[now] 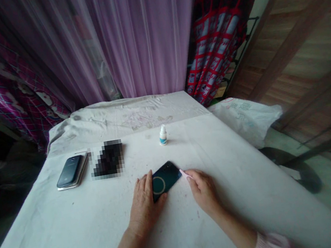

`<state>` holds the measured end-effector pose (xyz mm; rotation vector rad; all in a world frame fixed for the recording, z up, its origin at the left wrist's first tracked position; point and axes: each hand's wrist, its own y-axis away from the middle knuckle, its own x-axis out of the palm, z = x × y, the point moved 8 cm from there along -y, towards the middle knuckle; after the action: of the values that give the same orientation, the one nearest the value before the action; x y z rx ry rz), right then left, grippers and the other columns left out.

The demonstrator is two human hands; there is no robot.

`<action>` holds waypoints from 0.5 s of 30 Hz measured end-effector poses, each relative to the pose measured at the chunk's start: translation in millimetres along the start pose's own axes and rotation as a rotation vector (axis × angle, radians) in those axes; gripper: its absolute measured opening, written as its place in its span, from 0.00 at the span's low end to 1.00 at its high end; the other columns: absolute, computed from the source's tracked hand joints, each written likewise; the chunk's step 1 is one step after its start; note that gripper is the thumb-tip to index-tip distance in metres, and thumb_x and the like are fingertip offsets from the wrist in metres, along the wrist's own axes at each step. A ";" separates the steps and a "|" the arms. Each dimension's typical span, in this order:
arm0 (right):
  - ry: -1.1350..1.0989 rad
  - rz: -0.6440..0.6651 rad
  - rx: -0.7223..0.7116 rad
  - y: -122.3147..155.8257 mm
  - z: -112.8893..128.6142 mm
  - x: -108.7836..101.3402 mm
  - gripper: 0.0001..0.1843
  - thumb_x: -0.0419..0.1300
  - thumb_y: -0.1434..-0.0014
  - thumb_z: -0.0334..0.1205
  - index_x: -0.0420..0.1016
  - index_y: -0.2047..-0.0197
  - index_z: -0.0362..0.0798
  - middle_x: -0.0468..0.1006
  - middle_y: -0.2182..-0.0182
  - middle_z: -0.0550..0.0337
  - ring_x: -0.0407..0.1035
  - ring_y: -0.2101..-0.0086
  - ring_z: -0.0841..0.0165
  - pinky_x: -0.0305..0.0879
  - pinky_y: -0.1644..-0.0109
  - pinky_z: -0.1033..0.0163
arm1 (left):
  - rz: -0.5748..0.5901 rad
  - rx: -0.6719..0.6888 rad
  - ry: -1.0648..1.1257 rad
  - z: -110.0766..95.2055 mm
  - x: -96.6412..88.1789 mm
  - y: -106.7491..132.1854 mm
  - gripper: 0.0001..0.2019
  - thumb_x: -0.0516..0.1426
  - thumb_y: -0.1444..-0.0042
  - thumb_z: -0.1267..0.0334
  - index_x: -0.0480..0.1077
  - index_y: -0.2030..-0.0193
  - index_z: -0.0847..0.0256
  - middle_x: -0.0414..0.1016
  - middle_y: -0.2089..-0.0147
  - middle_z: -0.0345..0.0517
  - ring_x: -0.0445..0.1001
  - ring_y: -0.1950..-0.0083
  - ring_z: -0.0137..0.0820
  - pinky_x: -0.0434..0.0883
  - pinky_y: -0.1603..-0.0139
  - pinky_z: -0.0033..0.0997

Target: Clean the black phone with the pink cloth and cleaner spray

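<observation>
Across the desk (100, 230), a white cloth (238, 171) is lying spread, wrinkling toward the far end. Each hand is working separately: the left hand (144, 198) is clasping a phone (167, 178), while the right hand (202, 187) is pinching a slim pinkish tool (186, 175). Near the desk's middle, the flat, dark phone is showing a pale ring, its near end disappearing under the left hand. Pixelation is masking a blackish shape (108, 160) farther left. Beyond the phone, a rounded white bottle (163, 137) is standing upright. The right hand is hiding part of the tool, whose tip is meeting the phone's edge.
</observation>
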<state>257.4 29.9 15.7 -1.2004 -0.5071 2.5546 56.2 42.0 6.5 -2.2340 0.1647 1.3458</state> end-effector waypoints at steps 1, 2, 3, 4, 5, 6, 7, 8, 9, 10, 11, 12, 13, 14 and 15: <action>-0.007 0.008 0.017 -3.5 -0.5 1.9 0.17 0.46 0.37 0.36 0.76 0.60 0.48 0.80 0.63 0.52 0.73 0.62 0.63 0.65 0.57 0.61 | 0.004 0.012 0.006 -0.8 -0.1 -0.3 0.39 0.56 0.41 0.54 0.42 0.29 0.62 0.67 0.41 0.61 0.68 0.40 0.49 0.59 0.37 0.60; -0.015 0.023 0.038 -9.1 -0.9 5.8 0.16 0.46 0.38 0.36 0.76 0.60 0.48 0.80 0.64 0.52 0.73 0.63 0.63 0.65 0.57 0.60 | 0.006 0.023 0.013 -1.4 -0.1 -0.6 0.39 0.56 0.41 0.54 0.42 0.29 0.62 0.67 0.41 0.61 0.67 0.40 0.49 0.58 0.36 0.60; -0.027 0.042 0.062 -16.2 -1.3 11.2 0.16 0.47 0.39 0.36 0.76 0.61 0.48 0.80 0.64 0.51 0.73 0.63 0.62 0.65 0.57 0.60 | 0.008 0.030 0.018 -1.8 -0.1 -0.8 0.39 0.56 0.41 0.55 0.41 0.29 0.62 0.67 0.41 0.61 0.67 0.40 0.48 0.58 0.36 0.60; -0.046 0.062 0.092 -24.2 -2.0 17.7 0.15 0.48 0.40 0.36 0.77 0.62 0.47 0.80 0.65 0.51 0.72 0.63 0.62 0.65 0.57 0.60 | 0.007 0.033 0.021 -1.8 0.0 -1.0 0.39 0.56 0.41 0.55 0.41 0.29 0.63 0.67 0.41 0.62 0.67 0.40 0.48 0.57 0.36 0.61; -0.075 0.076 0.129 -32.3 -3.1 24.4 0.14 0.49 0.42 0.35 0.77 0.62 0.47 0.80 0.64 0.51 0.72 0.62 0.61 0.64 0.56 0.59 | 0.006 0.034 0.021 -1.7 0.3 -1.1 0.39 0.56 0.41 0.56 0.41 0.29 0.63 0.67 0.41 0.62 0.67 0.40 0.48 0.57 0.36 0.61; -0.129 0.082 0.182 -39.8 -5.5 30.9 0.13 0.51 0.43 0.35 0.77 0.63 0.48 0.80 0.64 0.51 0.72 0.62 0.61 0.64 0.54 0.59 | 0.006 0.033 0.020 -1.4 0.7 -1.2 0.39 0.56 0.41 0.56 0.41 0.29 0.63 0.67 0.40 0.63 0.67 0.40 0.48 0.57 0.36 0.61; -0.210 0.080 0.246 -46.3 -8.9 37.0 0.12 0.52 0.45 0.35 0.78 0.64 0.48 0.80 0.64 0.52 0.72 0.61 0.61 0.63 0.53 0.59 | 0.005 0.031 0.018 -1.0 1.2 -1.2 0.39 0.56 0.41 0.56 0.40 0.29 0.63 0.67 0.40 0.63 0.67 0.40 0.48 0.57 0.36 0.62; -0.295 0.076 0.309 -51.6 -12.4 42.5 0.11 0.54 0.46 0.36 0.78 0.65 0.49 0.80 0.65 0.53 0.71 0.61 0.61 0.63 0.53 0.59 | 0.005 0.030 0.016 -0.6 1.6 -1.2 0.39 0.56 0.41 0.56 0.40 0.29 0.63 0.67 0.40 0.63 0.67 0.40 0.48 0.57 0.36 0.62; -0.378 0.071 0.364 -55.7 -15.8 47.2 0.10 0.55 0.47 0.37 0.78 0.66 0.49 0.80 0.66 0.55 0.71 0.61 0.62 0.63 0.53 0.60 | 0.006 0.028 0.017 0.0 2.0 -1.2 0.40 0.56 0.42 0.56 0.40 0.29 0.63 0.67 0.40 0.63 0.67 0.39 0.48 0.57 0.36 0.62; -0.447 0.068 0.405 -59.0 -18.7 50.3 0.09 0.56 0.47 0.38 0.78 0.66 0.50 0.80 0.67 0.56 0.71 0.62 0.62 0.64 0.54 0.60 | 0.008 0.027 0.019 0.7 2.3 -1.2 0.40 0.56 0.42 0.56 0.40 0.29 0.63 0.67 0.40 0.63 0.67 0.39 0.48 0.57 0.36 0.62; -0.487 0.066 0.428 -61.9 -21.0 51.1 0.10 0.56 0.47 0.40 0.78 0.65 0.50 0.80 0.68 0.57 0.72 0.63 0.63 0.65 0.57 0.60 | 0.014 0.028 0.023 1.5 2.7 -1.1 0.40 0.56 0.42 0.56 0.40 0.29 0.63 0.67 0.40 0.63 0.67 0.39 0.48 0.57 0.36 0.62; -0.529 0.063 0.440 -64.3 -23.0 50.1 0.12 0.55 0.45 0.43 0.78 0.63 0.49 0.81 0.68 0.57 0.72 0.64 0.63 0.66 0.59 0.61 | 0.023 0.033 0.028 2.0 3.2 -1.0 0.40 0.56 0.41 0.56 0.40 0.29 0.62 0.67 0.40 0.62 0.67 0.39 0.48 0.57 0.36 0.61; -0.598 0.064 0.452 -66.0 -25.0 48.1 0.14 0.54 0.44 0.45 0.77 0.61 0.49 0.81 0.67 0.57 0.73 0.64 0.63 0.67 0.60 0.62 | 0.034 0.042 0.036 2.3 3.5 -0.9 0.40 0.57 0.41 0.56 0.40 0.29 0.62 0.67 0.40 0.62 0.66 0.38 0.48 0.57 0.35 0.61; -0.711 0.070 0.477 -66.5 -27.3 46.2 0.16 0.54 0.44 0.46 0.77 0.59 0.48 0.81 0.65 0.56 0.74 0.63 0.63 0.68 0.61 0.62 | 0.047 0.051 0.044 2.6 3.9 -0.8 0.40 0.57 0.41 0.56 0.40 0.28 0.62 0.67 0.39 0.62 0.66 0.38 0.49 0.57 0.35 0.61; -0.852 0.084 0.511 -66.0 -29.2 44.6 0.16 0.55 0.45 0.46 0.77 0.57 0.48 0.82 0.62 0.55 0.74 0.61 0.63 0.69 0.62 0.62 | 0.060 0.061 0.052 2.9 4.0 -0.7 0.40 0.57 0.41 0.56 0.39 0.28 0.62 0.66 0.39 0.62 0.65 0.37 0.49 0.56 0.35 0.61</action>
<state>258.9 112.4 -4.3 0.0659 0.0684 2.9109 56.2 44.6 2.3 -2.2300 0.2894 1.2969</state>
